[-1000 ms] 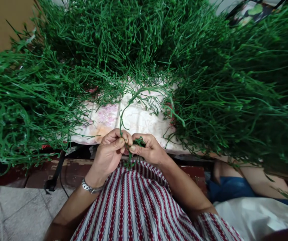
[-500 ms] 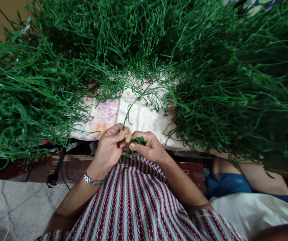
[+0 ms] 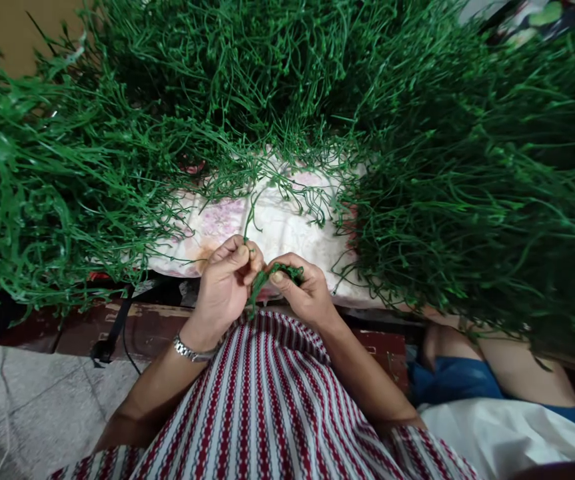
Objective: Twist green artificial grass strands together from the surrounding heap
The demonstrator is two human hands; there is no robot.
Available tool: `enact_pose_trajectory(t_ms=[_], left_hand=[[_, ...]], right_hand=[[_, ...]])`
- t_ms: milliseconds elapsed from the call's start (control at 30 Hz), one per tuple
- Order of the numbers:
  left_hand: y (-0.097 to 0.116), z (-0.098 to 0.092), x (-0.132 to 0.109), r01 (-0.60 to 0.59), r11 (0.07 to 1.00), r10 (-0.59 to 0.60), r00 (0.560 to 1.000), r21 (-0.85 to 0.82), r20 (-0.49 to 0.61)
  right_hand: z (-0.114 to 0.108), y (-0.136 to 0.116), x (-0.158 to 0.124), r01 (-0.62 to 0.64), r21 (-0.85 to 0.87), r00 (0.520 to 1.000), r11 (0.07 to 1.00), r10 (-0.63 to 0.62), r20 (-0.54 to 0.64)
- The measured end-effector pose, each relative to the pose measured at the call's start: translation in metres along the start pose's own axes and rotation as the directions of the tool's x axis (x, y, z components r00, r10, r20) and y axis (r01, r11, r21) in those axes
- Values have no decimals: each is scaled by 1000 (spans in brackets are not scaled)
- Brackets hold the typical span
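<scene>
My left hand pinches a thin green stem between thumb and fingertips; the stem's curly tip points away from me over the cloth. A watch with a metal band is on that wrist. Close beside it, my right hand is closed on a small bunch of green stems, thumb on top. Some of these stems hang down between the two hands. Both hands are just above my striped lap, at the near edge of a floral cloth.
Large heaps of green stems lie left, behind and right on the cloth. A black strap hangs at the left by a dark red wooden edge. At lower right sits another person in blue shorts.
My hands have drawn slightly apart, the right one shifting a little to the right. More of the right hand's bunch shows, with stems now hanging between the hands. The view has shifted slightly.
</scene>
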State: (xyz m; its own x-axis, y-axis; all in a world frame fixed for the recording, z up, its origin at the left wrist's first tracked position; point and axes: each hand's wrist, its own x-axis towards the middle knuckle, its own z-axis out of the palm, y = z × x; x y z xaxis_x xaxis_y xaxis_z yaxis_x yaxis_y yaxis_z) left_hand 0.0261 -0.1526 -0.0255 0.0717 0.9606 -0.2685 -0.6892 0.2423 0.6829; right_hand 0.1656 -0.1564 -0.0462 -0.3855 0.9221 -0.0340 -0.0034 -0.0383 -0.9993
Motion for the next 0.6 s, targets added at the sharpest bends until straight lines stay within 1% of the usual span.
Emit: enact_pose_trajectory(t_ms=[133, 200, 300, 333, 400, 500, 600], left_hand=[[-6, 9, -1, -164, 985, 167, 983, 42, -77], [-10, 14, -2, -233, 971, 237, 969, 58, -77], [-11, 20, -2, -293, 955, 295, 955, 42, -41], [-10, 20, -1, -289, 957, 290, 956, 29, -30], [-8, 19, 0, -231, 973, 231, 973, 5, -11], [-2, 15, 0, -116, 993, 117, 993, -37, 28], [2, 13, -3, -87, 995, 90, 994, -55, 59]], right_hand=[[7, -1, 2, -21, -90, 1000, 996, 23, 17], [12, -2, 4, -11, -121, 999, 993, 7, -35], [18, -3, 6, -9, -59, 992, 998, 1, -129], [18, -3, 7, -16, -26, 990, 1000, 12, -139], [17, -4, 7, -36, 25, 992, 999, 38, -121], [12, -5, 6, -45, 81, 997, 996, 50, -62], [5, -9, 7, -30, 92, 999, 995, 27, 28]])
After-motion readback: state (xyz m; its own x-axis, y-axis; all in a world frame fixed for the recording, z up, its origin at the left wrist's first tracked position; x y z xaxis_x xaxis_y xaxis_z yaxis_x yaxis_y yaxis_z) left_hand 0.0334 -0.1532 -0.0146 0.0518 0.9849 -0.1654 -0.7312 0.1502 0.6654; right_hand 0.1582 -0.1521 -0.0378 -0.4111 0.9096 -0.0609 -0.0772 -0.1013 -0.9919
